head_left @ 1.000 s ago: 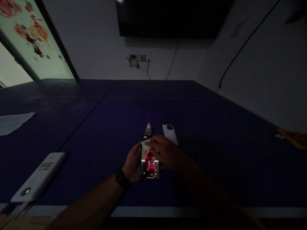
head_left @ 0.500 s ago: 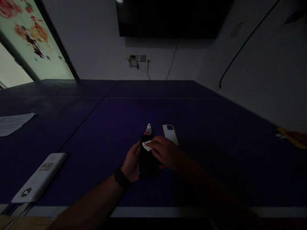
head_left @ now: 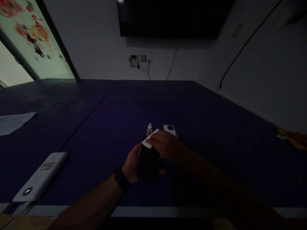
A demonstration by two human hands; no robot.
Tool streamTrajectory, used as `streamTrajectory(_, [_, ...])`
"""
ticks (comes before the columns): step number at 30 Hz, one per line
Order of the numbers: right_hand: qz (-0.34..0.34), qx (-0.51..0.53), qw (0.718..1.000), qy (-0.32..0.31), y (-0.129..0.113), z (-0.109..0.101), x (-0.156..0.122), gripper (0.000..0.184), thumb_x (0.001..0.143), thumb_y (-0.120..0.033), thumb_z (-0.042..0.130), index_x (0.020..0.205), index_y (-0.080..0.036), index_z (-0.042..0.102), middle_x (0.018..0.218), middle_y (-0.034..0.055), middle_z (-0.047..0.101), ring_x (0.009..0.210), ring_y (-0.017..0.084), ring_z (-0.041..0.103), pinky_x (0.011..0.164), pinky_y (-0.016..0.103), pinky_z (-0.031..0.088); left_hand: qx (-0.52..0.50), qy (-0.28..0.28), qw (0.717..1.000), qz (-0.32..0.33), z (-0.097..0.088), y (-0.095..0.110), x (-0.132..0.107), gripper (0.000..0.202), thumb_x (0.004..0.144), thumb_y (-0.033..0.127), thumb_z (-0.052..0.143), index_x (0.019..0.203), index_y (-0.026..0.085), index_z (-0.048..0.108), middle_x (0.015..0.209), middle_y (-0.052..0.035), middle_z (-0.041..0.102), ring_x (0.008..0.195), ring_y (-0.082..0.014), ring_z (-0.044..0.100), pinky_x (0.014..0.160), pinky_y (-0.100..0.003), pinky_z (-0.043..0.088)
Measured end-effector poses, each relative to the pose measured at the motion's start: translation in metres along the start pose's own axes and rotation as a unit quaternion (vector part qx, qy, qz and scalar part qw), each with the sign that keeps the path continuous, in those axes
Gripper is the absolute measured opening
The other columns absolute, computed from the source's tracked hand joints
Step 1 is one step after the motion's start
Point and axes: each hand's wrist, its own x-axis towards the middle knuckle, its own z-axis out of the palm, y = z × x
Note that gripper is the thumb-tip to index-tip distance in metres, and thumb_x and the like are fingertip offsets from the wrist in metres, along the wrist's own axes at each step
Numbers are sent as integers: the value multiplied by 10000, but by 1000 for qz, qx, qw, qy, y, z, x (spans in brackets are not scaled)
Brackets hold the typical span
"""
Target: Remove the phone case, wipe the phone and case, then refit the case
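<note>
A black phone (head_left: pixel 148 163) lies in my left hand (head_left: pixel 131 163), whose fingers wrap around it from beneath, with fingertips showing at its right edge. My right hand (head_left: pixel 166 143) pinches a white wipe (head_left: pixel 149 140) against the upper end of the phone's dark face. Just beyond the phone stands a small clear bottle with a white cap (head_left: pixel 149 127). To its right lies a pale phone case (head_left: pixel 170 128) with a dark camera cutout, partly covered by my right hand.
A white device with a round display (head_left: pixel 40 177) and cables sits at the near left of the blue table (head_left: pixel 107 127). Paper (head_left: pixel 15 123) lies at the left edge. An orange-yellow item (head_left: pixel 294 139) is at far right. A dark screen (head_left: pixel 176 17) hangs on the wall.
My right hand has shifted slightly up and right on the phone with the wipe. More of the wipe now shows, and the hand covers more of the pale case.
</note>
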Motion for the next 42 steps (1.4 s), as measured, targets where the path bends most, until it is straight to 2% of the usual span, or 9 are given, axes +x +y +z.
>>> streamTrajectory(5, [-148, 66, 985, -50, -34, -2, -6, 189, 1001, -207, 517, 1055, -168, 694, 957, 45, 713, 908, 196, 598, 810, 355, 459, -1, 31, 1000, -4, -2, 2, 4, 376, 962, 442, 494, 995, 128, 697, 801, -76, 714, 754, -200, 686, 774, -334, 528])
streamTrajectory(8, [-183, 78, 977, -76, -51, -7, -16, 194, 1010, -198, 501, 1021, -175, 693, 894, 28, 697, 839, 178, 579, 761, 337, 446, 8, 30, 999, -16, 1, 2, 4, 447, 966, 461, 478, 1037, 85, 710, 820, -97, 723, 754, -193, 681, 763, -288, 506])
streamTrajectory(12, [-138, 60, 987, -63, -27, -15, -20, 190, 1000, -174, 505, 1022, -158, 693, 920, 57, 702, 871, 195, 598, 784, 349, 454, -23, 9, 1000, -2, 5, 1, 2, 375, 981, 405, 476, 1076, 118, 697, 705, -37, 685, 619, -155, 637, 721, -301, 515])
streamTrajectory(16, [-70, 36, 996, -32, -1, -19, -23, 225, 952, -111, 528, 1122, -119, 675, 1034, 111, 711, 971, 222, 605, 862, 375, 466, -5, -3, 1000, -7, 8, 4, -2, 387, 1004, 391, 420, 1254, 177, 624, 940, -82, 736, 847, -237, 704, 820, -453, 540])
streamTrajectory(23, [-158, 68, 980, -101, -51, -20, -38, 153, 985, -156, 506, 981, -175, 658, 849, 17, 672, 802, 172, 568, 742, 328, 444, 4, 30, 1000, 4, 10, 5, -1, 485, 986, 437, 448, 1210, 57, 650, 1072, -166, 732, 916, -239, 707, 850, -338, 517])
streamTrajectory(29, [-110, 41, 993, -24, -25, -21, -42, 200, 974, -124, 478, 1052, -139, 661, 928, 77, 701, 872, 193, 594, 791, 344, 460, -35, -17, 999, -13, 6, 4, 1, 408, 987, 445, 450, 1067, 126, 691, 825, -73, 716, 724, -179, 670, 723, -295, 506])
streamTrajectory(31, [-121, 52, 990, -45, -28, -19, -42, 185, 968, -137, 492, 1053, -150, 656, 915, 62, 696, 849, 184, 587, 777, 331, 459, -26, -15, 1000, -4, 6, 4, 1, 420, 987, 445, 450, 1070, 114, 696, 837, -84, 720, 738, -183, 672, 731, -296, 507])
streamTrajectory(35, [-165, 70, 979, -99, -52, -15, -39, 132, 964, -158, 506, 972, -175, 637, 843, 21, 661, 801, 164, 558, 751, 311, 445, 14, 17, 999, 25, 8, 5, 0, 469, 990, 436, 433, 1167, 79, 681, 1074, -150, 736, 888, -225, 700, 809, -337, 520])
streamTrajectory(42, [-158, 75, 978, -118, -59, -20, -32, 108, 960, -170, 528, 930, -173, 631, 839, 19, 657, 775, 172, 543, 714, 336, 444, 4, 29, 999, 41, 10, 5, -1, 442, 985, 421, 448, 1158, 87, 680, 1044, -130, 750, 870, -215, 711, 799, -324, 519])
